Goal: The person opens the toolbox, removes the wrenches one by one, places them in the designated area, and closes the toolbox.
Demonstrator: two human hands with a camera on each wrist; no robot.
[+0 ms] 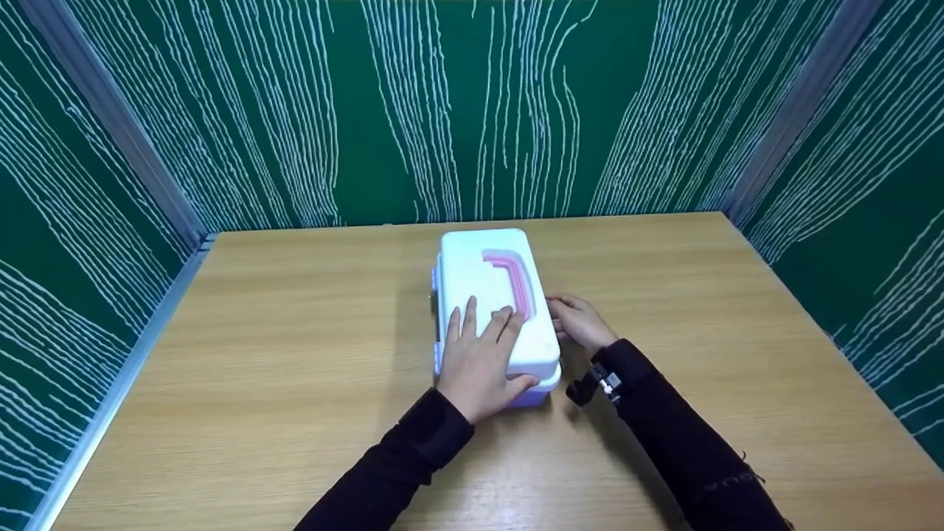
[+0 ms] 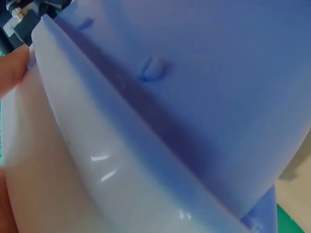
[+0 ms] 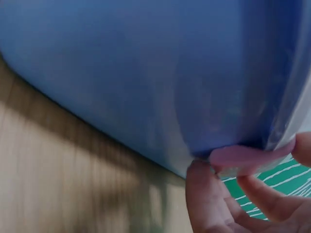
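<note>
A storage box with a white lid (image 1: 483, 243) and a lavender-blue base (image 1: 529, 399) stands on the table, its long side running away from me. A pink carry handle (image 1: 519, 284) lies folded in a recess of the lid. Across the near part of the lid rests my left hand (image 1: 478, 372), fingers spread, fingertips close to the handle. My right hand (image 1: 582, 324) is at the box's right side. In the right wrist view its thumb and fingers pinch a pink latch (image 3: 248, 159) at the lid's edge. The left wrist view shows the base's near end (image 2: 228, 82) under the lid rim.
Lavender hinges (image 1: 436, 358) run along the box's left side. The wooden table (image 1: 295, 332) spreads around the box. Green walls with white wavy lines (image 1: 391, 96) enclose it at the back and sides. A small camera (image 1: 590, 385) is strapped to the right wrist.
</note>
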